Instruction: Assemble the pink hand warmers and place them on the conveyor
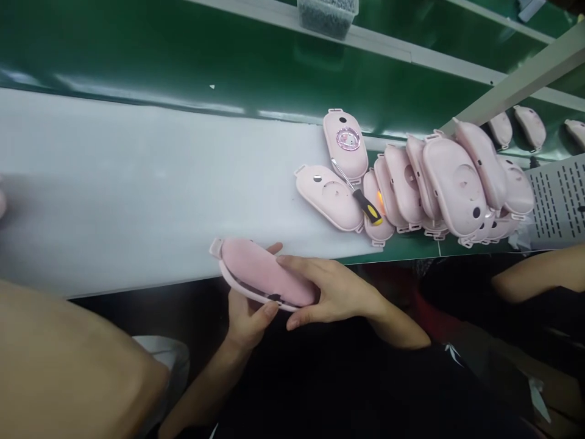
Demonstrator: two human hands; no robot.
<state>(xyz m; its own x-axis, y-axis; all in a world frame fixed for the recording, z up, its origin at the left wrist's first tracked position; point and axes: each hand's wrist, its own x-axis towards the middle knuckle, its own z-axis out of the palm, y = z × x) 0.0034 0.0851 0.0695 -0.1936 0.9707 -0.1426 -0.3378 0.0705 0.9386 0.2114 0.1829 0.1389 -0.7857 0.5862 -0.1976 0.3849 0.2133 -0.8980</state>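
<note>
A pink oval padded device (pixel 262 268) with a pale plastic rim and a strap loop at its left end is held up at the table's front edge, its soft pink side turned upward. My left hand (pixel 247 320) grips it from below, the thumb by a dark spot on the rim. Around its right end my right hand (pixel 331 289) is closed, fingers over the pink side and thumb beneath. Beyond them, a screwdriver (pixel 361 198) with a black and yellow handle lies across pale pink shells. One nearby shell (pixel 331 198) shows a round recess; another (pixel 346 143) carries a shiny oval badge.
A pile of similar pink shells (pixel 457 183) stands at the right, beside a perforated grey panel (pixel 560 195). White sheeting (pixel 114 183) covers the green table. A clear tub of small parts (pixel 326 15) sits on the back ledge. Other people's arms (pixel 543 271) flank both sides.
</note>
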